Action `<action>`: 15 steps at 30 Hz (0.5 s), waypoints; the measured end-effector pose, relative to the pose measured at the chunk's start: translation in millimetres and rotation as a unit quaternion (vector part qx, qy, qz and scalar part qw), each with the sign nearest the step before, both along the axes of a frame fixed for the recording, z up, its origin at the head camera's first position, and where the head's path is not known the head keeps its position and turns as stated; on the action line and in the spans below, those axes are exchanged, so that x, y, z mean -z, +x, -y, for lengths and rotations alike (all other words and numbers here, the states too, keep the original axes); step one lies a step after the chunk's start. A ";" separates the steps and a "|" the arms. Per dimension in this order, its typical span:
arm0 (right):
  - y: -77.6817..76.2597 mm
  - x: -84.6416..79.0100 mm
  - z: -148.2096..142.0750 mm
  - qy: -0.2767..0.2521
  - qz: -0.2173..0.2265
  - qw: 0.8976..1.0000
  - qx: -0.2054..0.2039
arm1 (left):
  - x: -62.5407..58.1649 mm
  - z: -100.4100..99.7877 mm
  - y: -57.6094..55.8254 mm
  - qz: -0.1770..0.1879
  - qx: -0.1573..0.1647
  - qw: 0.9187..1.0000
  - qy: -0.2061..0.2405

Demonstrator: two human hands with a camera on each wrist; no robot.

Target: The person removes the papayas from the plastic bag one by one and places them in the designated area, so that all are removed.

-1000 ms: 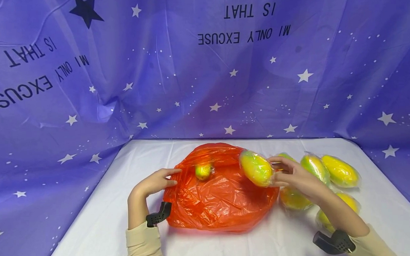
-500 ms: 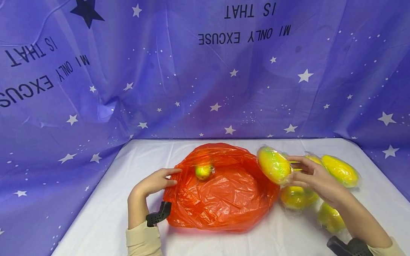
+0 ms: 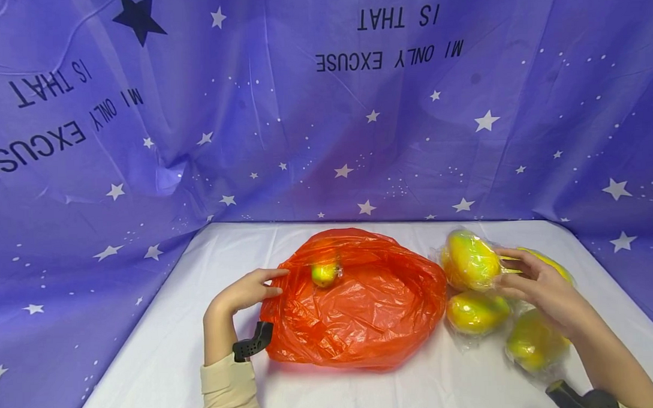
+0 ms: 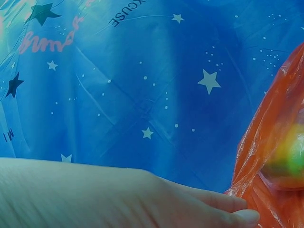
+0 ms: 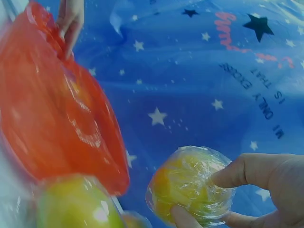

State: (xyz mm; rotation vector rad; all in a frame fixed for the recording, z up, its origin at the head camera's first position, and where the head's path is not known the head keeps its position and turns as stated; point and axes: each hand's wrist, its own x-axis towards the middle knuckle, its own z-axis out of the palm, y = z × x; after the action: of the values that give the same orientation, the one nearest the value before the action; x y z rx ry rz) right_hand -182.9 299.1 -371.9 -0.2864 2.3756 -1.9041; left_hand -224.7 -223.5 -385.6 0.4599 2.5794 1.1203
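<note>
A red plastic bag (image 3: 357,314) lies on the white table, its mouth spread. My left hand (image 3: 248,289) pinches the bag's left rim between thumb and fingers. Inside the bag shows a yellow-green fruit (image 3: 325,273), partly behind the film. To the right of the bag, my right hand (image 3: 542,289) grips a yellow-green mango (image 3: 471,260) in clear wrap by its right end. The right wrist view shows this wrapped mango (image 5: 187,185) between thumb and fingers. Below it sit a second wrapped mango (image 3: 477,311) and a third mango (image 3: 533,344).
Another yellow mango (image 3: 556,264) is partly hidden behind my right hand. A white cloth covers the table (image 3: 164,354). Behind it hangs a purple curtain (image 3: 324,138) with stars and lettering. Each wrist wears a black camera mount (image 3: 253,343).
My right hand has moved right with the mango, from the bag's right edge to over the other mangoes. The left hand and the bag's left rim have stayed put.
</note>
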 end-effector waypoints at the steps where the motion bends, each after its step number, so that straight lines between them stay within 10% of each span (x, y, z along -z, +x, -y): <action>1: 0.2 1.0 -4.5 -0.008 -0.002 1.000 0.000 | 0.2 0.0 -0.2 0.002 -0.002 1.000 0.000; 15: 0.5 20.2 -60.6 -0.117 -0.011 0.993 0.005 | 0.3 0.8 0.5 0.005 -0.009 1.000 0.001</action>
State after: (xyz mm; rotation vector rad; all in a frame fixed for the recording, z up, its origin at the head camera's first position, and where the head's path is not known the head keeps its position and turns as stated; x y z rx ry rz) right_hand -182.3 359.7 -392.0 -0.3125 2.1694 -2.1977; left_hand -224.2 -224.3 -385.9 0.4324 2.5794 1.1283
